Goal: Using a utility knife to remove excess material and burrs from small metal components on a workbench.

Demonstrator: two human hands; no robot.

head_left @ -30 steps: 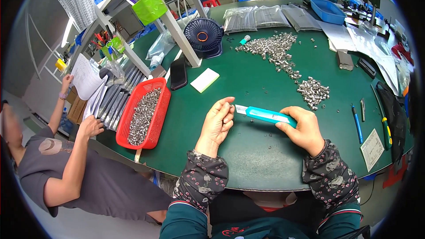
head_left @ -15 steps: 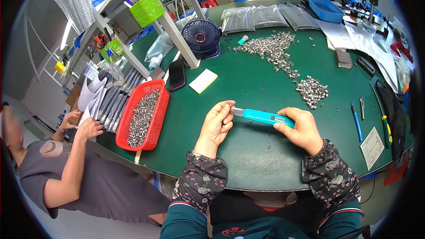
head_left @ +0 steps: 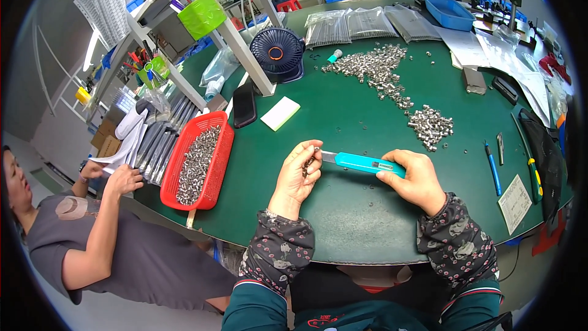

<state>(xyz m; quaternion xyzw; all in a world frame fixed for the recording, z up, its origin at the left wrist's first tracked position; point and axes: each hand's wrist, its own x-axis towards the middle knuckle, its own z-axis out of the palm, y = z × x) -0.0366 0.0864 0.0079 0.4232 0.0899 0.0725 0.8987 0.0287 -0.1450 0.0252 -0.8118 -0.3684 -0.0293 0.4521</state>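
My right hand (head_left: 415,179) is wrapped round the teal handle of a utility knife (head_left: 358,162), its blade pointing left. My left hand (head_left: 298,178) pinches a small metal ring-like part (head_left: 316,149) between thumb and forefinger, right by the blade's tip; the fingers largely cover it. Dark little pieces show inside the curled fingers of that hand. Beyond the knife lie a small heap of short silvery metal sleeves (head_left: 430,127) and a larger spread of the same parts (head_left: 373,67).
To the left stands a red basket (head_left: 215,175) of metal parts, with a phone (head_left: 244,105), a pale notepad (head_left: 280,113) and a fan (head_left: 277,54) behind it. A blue pen (head_left: 492,168) and a paper slip (head_left: 515,204) lie right. A co-worker (head_left: 110,245) handles papers at left.
The knife has shifted very slightly left, and its blade stands a little apart from my left fingertips. More dark pieces show in my left hand. The co-worker's head has turned.
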